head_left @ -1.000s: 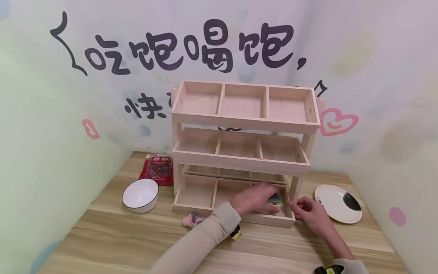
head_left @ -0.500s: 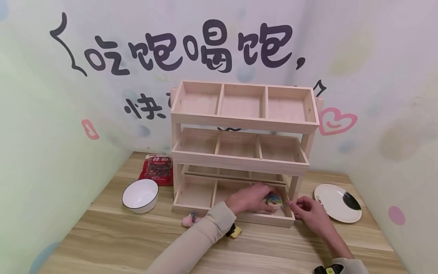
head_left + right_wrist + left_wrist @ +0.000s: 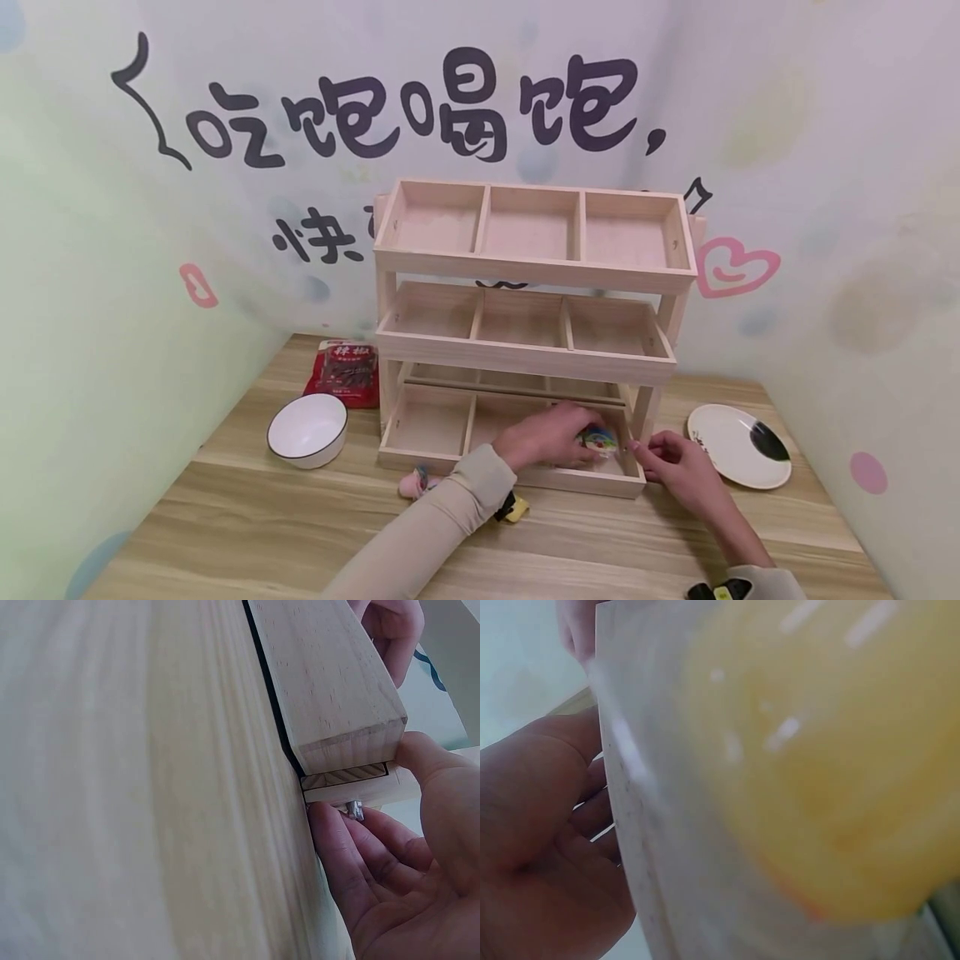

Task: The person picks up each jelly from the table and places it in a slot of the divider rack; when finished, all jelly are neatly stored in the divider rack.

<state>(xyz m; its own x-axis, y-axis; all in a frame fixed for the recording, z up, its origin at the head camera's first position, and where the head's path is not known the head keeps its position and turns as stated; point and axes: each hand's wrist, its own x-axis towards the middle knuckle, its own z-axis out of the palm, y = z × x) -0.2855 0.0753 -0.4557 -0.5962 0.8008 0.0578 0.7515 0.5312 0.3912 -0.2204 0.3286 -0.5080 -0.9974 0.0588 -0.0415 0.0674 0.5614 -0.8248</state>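
A pale three-tier wooden rack (image 3: 525, 269) stands on the table, each tier divided into compartments. In the lowest tier's right compartment, my left hand (image 3: 543, 437) holds a small cup with a bright printed lid (image 3: 600, 440). Its fingers lie round the lid's left side; the cup's lower part is hidden. In the left wrist view that hand (image 3: 547, 832) reaches behind a board, its fingertips out of sight. At the rack's lower right corner, my right hand (image 3: 678, 471) pinches the end of the tray. The right wrist view shows its fingers beside a metal bolt (image 3: 354, 810).
To the left stand a white dark-rimmed bowl (image 3: 307, 429) and a red packet (image 3: 343, 373). A patterned plate (image 3: 738, 446) lies right of the rack. A small pink item (image 3: 412, 485) is partly behind my left forearm. A blurred yellow, shiny thing (image 3: 832, 765) fills the left wrist view.
My left hand has shifted slightly left, so more of the cup's printed lid shows. The cup stays in the same compartment. My right hand keeps its place on the tray end.
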